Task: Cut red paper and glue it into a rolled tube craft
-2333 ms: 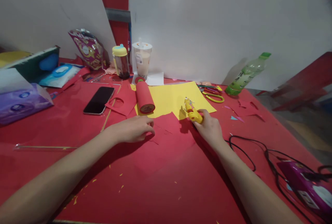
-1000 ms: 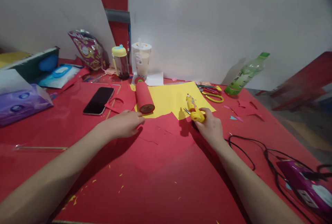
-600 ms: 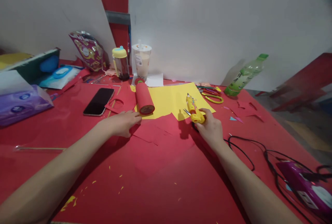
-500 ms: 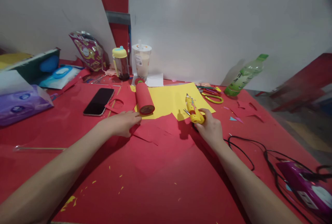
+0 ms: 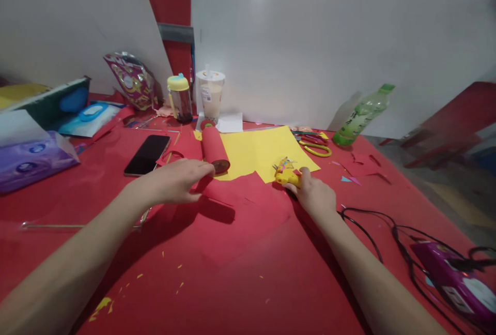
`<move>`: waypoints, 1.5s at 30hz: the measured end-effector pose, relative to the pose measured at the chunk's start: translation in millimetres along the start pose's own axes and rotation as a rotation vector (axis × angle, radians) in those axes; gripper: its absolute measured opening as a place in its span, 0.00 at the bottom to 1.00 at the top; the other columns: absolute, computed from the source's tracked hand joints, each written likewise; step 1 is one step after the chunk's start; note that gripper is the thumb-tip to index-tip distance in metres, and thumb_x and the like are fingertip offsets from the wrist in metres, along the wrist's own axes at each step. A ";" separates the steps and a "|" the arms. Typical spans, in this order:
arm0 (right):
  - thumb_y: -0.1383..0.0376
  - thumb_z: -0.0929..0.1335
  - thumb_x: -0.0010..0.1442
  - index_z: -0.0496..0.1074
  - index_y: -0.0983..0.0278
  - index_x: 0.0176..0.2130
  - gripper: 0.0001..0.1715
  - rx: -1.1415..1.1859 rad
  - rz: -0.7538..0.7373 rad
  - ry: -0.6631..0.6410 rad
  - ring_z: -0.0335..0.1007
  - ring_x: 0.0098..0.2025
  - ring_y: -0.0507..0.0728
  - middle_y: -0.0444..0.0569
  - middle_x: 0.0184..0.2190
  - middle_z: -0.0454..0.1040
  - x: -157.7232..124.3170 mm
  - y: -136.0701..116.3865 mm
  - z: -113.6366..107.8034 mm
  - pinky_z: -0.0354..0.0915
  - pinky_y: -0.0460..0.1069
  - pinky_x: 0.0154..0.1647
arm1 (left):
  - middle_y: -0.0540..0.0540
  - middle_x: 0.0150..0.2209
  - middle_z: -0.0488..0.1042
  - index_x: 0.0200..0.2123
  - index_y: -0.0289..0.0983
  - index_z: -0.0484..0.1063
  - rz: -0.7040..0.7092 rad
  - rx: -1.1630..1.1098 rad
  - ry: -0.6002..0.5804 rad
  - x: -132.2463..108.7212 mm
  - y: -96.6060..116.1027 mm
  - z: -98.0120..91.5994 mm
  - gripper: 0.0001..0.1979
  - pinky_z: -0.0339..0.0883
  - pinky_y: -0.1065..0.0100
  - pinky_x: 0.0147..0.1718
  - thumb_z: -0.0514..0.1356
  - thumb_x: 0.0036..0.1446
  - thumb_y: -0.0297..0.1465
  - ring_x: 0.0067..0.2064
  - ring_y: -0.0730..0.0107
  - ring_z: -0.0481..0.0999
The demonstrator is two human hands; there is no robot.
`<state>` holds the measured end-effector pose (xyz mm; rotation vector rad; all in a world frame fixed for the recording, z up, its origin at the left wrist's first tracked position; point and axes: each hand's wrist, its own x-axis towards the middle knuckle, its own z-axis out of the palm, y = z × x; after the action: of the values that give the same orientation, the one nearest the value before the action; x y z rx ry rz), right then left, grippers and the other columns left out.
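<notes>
My left hand [image 5: 179, 180] is closed, with fingers and thumb pinching a piece of red paper [image 5: 217, 194] whose edge is raised and throws a dark shadow. Just beyond it, a tube wrapped in red paper [image 5: 215, 148] lies on the left part of a yellow sheet [image 5: 251, 150]. On the right, my right hand [image 5: 315, 195] is wrapped round the handle of a yellow glue gun [image 5: 285, 173]. The gun is low over the near right corner of the yellow sheet, its nozzle pointing away. Another red sheet [image 5: 251, 221] lies flat between the hands.
A phone [image 5: 148, 155] and a thin stick [image 5: 54, 226] lie on the left. Behind stand a yellow-lidded bottle [image 5: 181, 102] and a milk-tea cup [image 5: 211, 98]. Yellow-handled scissors [image 5: 318, 150], a green bottle [image 5: 360, 117], black cables [image 5: 395, 234] and a purple power strip [image 5: 451, 273] are right.
My left hand has lifted slightly, raising the red paper's edge. My right hand has lowered the glue gun and turned it flatter, toward the yellow sheet.
</notes>
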<state>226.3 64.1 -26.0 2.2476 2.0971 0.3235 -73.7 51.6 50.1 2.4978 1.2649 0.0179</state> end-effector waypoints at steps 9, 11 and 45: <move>0.65 0.63 0.53 0.63 0.66 0.41 0.13 0.456 -0.276 0.304 0.65 0.43 0.62 0.57 0.38 0.70 -9.3 -11.4 -25.0 0.60 0.55 0.41 | 0.43 0.43 0.70 0.43 0.36 0.66 0.138 -0.496 0.000 3.4 7.3 3.5 0.17 0.62 0.64 0.44 0.59 0.47 0.31 0.44 0.65 0.70; 0.65 0.63 0.51 0.62 0.64 0.41 0.14 0.707 -0.405 0.277 0.65 0.44 0.60 0.55 0.39 0.69 -13.1 -17.7 -41.3 0.60 0.54 0.43 | 0.42 0.43 0.70 0.42 0.36 0.66 0.159 -0.724 -0.025 8.1 6.7 11.8 0.17 0.63 0.64 0.44 0.60 0.46 0.31 0.44 0.65 0.70; 0.66 0.66 0.50 0.58 0.61 0.43 0.20 1.186 -0.385 -0.162 0.68 0.30 0.53 0.41 0.24 0.70 -20.1 -60.1 -83.0 0.60 0.49 0.37 | 0.52 0.23 0.66 0.25 0.35 0.65 -0.189 -0.824 0.482 19.4 41.8 43.7 0.08 0.60 0.72 0.24 0.57 0.49 0.34 0.24 0.76 0.65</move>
<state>150.7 40.2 42.0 1.9395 2.9254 -1.3963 -22.3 31.2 18.9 1.6926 1.2933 0.9377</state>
